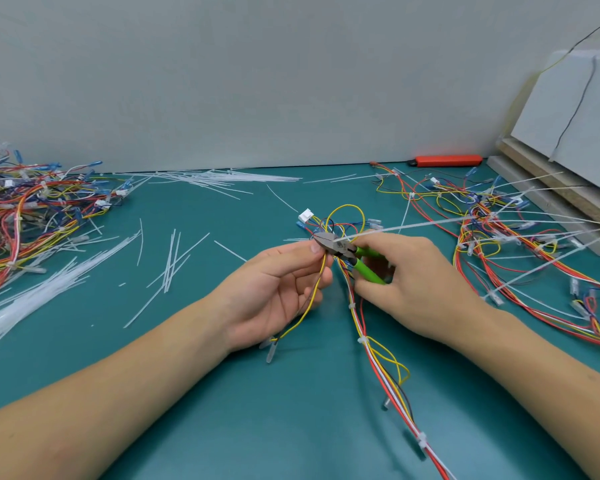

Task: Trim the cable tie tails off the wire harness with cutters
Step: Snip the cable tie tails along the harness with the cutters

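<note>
**Q:** At the centre of the teal work mat (194, 358), what are the 2 hands doing?

**A:** The left hand (278, 292) is palm up, pinching a wire harness (371, 348) between thumb and fingertips near its top. A yellow wire (305, 313) from it trails down across the palm. The right hand (406, 282) is curled around the green handles of a pair of cutters (340, 247). Their grey metal head points left and sits right at the pinch point.

**Q:** Where is the tail?

**A:** A long white cable tie tail (413, 226) sticks out from the cutter head, running right and slightly up. The rest of the harness lies on the mat, running toward the viewer with small white ties along it.

**Q:** What else is around?

**A:** A tangled heap of harnesses (32, 209) sits far left. Another pile of harnesses (520, 237), with long tails sticking out, lies right. Loose white cut tails (172, 261) are scattered across the mat. An orange utility knife (447, 160) lies by the back wall. White boards (568, 109) lean at the far right.
</note>
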`<state>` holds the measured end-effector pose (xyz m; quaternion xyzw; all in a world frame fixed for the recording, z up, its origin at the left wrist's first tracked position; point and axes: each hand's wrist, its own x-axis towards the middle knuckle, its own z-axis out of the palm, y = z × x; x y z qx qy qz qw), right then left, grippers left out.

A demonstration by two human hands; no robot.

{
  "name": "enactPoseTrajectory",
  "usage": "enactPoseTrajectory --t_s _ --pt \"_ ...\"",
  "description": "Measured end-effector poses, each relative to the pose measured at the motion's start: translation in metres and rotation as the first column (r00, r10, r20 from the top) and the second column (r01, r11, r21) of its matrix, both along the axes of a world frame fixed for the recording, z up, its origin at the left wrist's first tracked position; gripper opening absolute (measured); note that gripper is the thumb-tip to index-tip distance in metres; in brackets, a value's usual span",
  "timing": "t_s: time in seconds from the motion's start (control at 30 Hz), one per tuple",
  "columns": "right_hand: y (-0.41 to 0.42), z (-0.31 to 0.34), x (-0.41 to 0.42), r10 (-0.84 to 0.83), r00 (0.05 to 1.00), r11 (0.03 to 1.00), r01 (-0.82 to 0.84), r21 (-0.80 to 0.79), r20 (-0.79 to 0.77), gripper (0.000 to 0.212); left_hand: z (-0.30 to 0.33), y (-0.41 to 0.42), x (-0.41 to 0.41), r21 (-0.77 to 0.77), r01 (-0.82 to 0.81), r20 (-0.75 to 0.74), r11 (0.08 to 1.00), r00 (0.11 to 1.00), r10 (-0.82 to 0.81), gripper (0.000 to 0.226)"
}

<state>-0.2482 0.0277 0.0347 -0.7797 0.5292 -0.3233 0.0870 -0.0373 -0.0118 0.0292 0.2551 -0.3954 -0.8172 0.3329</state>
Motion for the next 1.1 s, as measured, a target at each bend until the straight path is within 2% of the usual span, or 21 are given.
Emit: enactPoseTrajectory --t_s 0.17,0.3,0.5,0.67,0.83,0.97,1.1 --pt "0.002 0.002 -0.001 -0.041 0.999 0.999 0.041 -0.008 -0.025 0.017 0.0 0.0 0.0 0.005 0.004 -0.011 1.0 1.0 -0.004 0.013" --pt "0.004 0.002 0.002 -0.043 0.999 0.998 0.043 0.044 -0.009 0.022 -0.001 -0.001 0.0 0.006 -0.006 -0.004 1.0 1.0 0.006 0.012" --pt "0.005 0.003 0.006 0.009 0.999 1.0 -0.009 0.018 -0.031 0.023 -0.004 -0.003 0.001 0.004 0.025 -0.027 1.0 0.999 -0.025 0.01" --pt "0.006 0.006 0.002 0.057 0.989 0.995 -0.068 0.076 0.136 0.027 -0.003 -0.006 0.005 0.051 0.064 -0.148 0.997 0.987 -0.056 0.013" --pt "0.005 0.018 -0.014 0.066 0.961 0.93 -0.156 0.331 0.268 0.029 -0.001 -0.007 0.008 0.1 0.071 -0.248 0.992 0.968 -0.045 0.019" --pt "0.003 0.025 -0.024 0.081 0.828 0.798 -0.387 0.462 0.554 0.029 0.0 -0.007 0.008 0.098 0.065 -0.247 0.993 0.968 -0.039 0.022" --pt "0.002 0.029 -0.028 -0.069 0.709 0.759 -0.419 0.499 0.702 0.033 -0.001 -0.007 0.008 0.094 0.068 -0.254 0.993 0.966 -0.042 0.015"
